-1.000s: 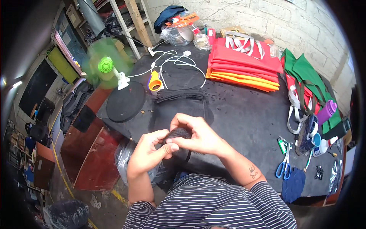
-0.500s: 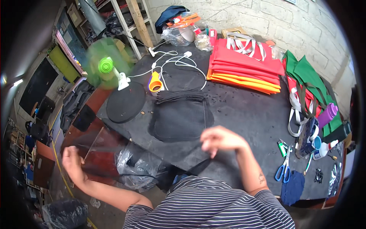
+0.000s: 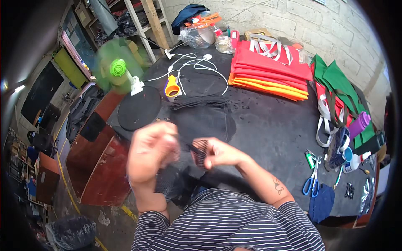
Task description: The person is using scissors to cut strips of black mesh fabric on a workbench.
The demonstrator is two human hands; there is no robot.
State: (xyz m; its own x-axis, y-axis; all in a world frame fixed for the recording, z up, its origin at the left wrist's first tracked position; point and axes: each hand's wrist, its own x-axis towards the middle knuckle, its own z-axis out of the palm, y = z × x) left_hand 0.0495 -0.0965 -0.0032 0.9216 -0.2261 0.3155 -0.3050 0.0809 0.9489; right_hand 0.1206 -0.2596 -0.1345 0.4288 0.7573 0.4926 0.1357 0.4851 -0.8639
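Observation:
My right hand [image 3: 220, 153] pinches a piece of black mesh fabric [image 3: 200, 153] above the table's near edge. The mesh shows striped across its fingers. My left hand [image 3: 151, 151] is beside it, smeared by motion, its fingers curled in around part of the same dark cloth. Some mesh hangs below the hands, in front of my striped shirt. Just beyond them lies a flat stack of black mesh pieces [image 3: 202, 121], its far edge layered and uneven.
A clip fan [image 3: 118, 67] with blurred green blades, a yellow-orange tape holder [image 3: 172, 88] and white cables stand beyond the stack. Red and orange folded bags [image 3: 268, 71] are piled at the back right. Blue-handled scissors [image 3: 311, 184] and a dark blue cloth [image 3: 321, 203] lie at right.
My left hand has swung in from the far left to beside the right hand. The mesh that was stretched out between them is now gathered up, and the right hand has shifted left.

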